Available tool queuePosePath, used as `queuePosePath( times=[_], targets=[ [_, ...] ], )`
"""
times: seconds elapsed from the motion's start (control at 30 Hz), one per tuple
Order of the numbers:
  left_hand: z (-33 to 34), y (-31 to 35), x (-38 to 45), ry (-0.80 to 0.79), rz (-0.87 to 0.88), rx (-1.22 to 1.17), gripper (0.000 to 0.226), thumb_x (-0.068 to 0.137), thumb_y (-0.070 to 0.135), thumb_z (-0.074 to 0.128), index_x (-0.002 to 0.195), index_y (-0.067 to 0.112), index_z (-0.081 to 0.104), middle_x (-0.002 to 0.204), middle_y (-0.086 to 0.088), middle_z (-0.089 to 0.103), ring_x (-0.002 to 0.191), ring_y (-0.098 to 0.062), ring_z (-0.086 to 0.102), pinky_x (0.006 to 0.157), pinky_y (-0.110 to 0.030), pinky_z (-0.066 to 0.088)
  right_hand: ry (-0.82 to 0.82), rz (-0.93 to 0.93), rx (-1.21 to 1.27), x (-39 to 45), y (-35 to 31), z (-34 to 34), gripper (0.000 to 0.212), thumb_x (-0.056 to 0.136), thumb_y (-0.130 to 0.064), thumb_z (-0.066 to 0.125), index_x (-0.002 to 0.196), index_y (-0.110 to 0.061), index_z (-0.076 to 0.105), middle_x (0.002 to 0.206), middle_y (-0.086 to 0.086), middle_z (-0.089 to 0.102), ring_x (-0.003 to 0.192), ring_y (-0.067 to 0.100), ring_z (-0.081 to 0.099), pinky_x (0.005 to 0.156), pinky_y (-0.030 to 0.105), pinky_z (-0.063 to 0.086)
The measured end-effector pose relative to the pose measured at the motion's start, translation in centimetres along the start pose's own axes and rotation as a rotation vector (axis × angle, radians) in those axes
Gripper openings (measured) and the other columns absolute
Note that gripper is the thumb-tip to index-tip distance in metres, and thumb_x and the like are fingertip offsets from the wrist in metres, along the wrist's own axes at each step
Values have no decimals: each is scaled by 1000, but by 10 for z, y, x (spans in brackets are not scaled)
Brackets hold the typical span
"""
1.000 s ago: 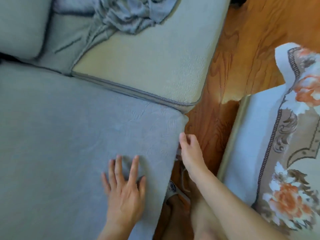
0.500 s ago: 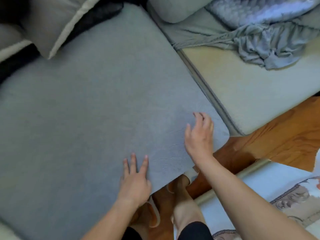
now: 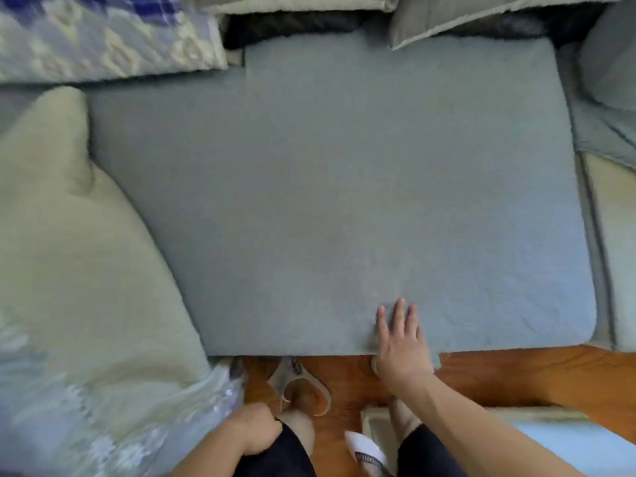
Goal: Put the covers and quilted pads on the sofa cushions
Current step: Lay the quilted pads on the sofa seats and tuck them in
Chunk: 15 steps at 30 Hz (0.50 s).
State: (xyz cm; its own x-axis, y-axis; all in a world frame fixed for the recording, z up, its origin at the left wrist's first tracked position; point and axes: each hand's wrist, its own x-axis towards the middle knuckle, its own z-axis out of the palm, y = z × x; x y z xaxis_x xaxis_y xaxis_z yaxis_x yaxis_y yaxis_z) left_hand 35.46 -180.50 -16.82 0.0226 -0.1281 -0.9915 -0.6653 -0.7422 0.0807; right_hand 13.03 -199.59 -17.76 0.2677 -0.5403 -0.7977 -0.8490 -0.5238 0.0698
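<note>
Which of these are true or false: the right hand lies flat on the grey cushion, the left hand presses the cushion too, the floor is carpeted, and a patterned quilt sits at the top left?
1. The right hand lies flat on the grey cushion near its front edge. True.
2. The left hand presses the cushion too. False: it is down by the person's leg, off the cushion.
3. The floor is carpeted. False: the floor is bare wood.
4. A patterned quilt sits at the top left. True.
</note>
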Motion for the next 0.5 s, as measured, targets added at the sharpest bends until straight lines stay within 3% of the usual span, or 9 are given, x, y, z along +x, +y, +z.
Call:
queuePosePath(
  times=[0.03, 0.1, 0.17, 0.2, 0.37, 0.43, 0.5],
  targets=[
    [5, -12, -11, -42, 40, -74, 46, 104, 28, 38, 148, 16, 47, 158, -5, 38, 141, -22, 41, 110, -25, 32, -99, -6, -47, -12, -22, -9, 72, 99, -14, 36, 157, -2, -5, 159, 35, -7, 148, 52, 4, 120, 50, 25],
    [4, -32, -32, 42, 18, -222, 44, 104, 29, 41, 147, 25, 49, 151, 2, 47, 139, -18, 43, 109, -21, 33, -264, -186, -42, -23, -64, -34, 49, 102, -16, 36, 149, -3, 32, 152, 25, 33, 137, 40, 38, 106, 41, 40],
    [-3, -54, -53, 189, 8, -355, 39, 103, 28, 40, 138, 31, 56, 143, 5, 55, 128, -15, 53, 101, -21, 39, -363, -369, 92, -23, -103, -62, 35, 105, -22, 35, 131, -12, 56, 137, 11, 55, 122, 28, 54, 92, 32, 42],
    [-5, -67, -60, 247, -4, -445, 36, 104, 27, 40, 134, 32, 58, 138, 6, 59, 122, -13, 56, 98, -22, 42, -373, -372, 178, -19, -120, -75, 33, 106, -24, 35, 126, -13, 60, 132, 7, 59, 119, 26, 56, 88, 28, 40],
    [-23, -132, -71, 489, -155, -796, 32, 102, 23, 45, 131, 28, 58, 128, 2, 63, 108, -15, 59, 91, -29, 47, -20, -167, 438, 39, -171, -126, 36, 101, -20, 44, 134, -19, 58, 134, 11, 61, 121, 33, 57, 97, 33, 46],
    [-23, -147, -71, 588, -210, -934, 32, 101, 21, 46, 130, 25, 58, 122, 1, 63, 95, -12, 59, 86, -30, 47, 57, -171, 390, 56, -184, -139, 42, 99, -17, 45, 141, -16, 51, 141, 15, 53, 126, 35, 52, 101, 35, 43],
    [-17, -151, -71, 687, -255, -1080, 30, 101, 19, 46, 127, 23, 59, 119, 0, 63, 94, -12, 58, 85, -29, 46, 149, -253, 258, 59, -199, -140, 49, 97, -14, 45, 146, -16, 42, 151, 13, 38, 132, 36, 42, 106, 39, 39]
  ],
)
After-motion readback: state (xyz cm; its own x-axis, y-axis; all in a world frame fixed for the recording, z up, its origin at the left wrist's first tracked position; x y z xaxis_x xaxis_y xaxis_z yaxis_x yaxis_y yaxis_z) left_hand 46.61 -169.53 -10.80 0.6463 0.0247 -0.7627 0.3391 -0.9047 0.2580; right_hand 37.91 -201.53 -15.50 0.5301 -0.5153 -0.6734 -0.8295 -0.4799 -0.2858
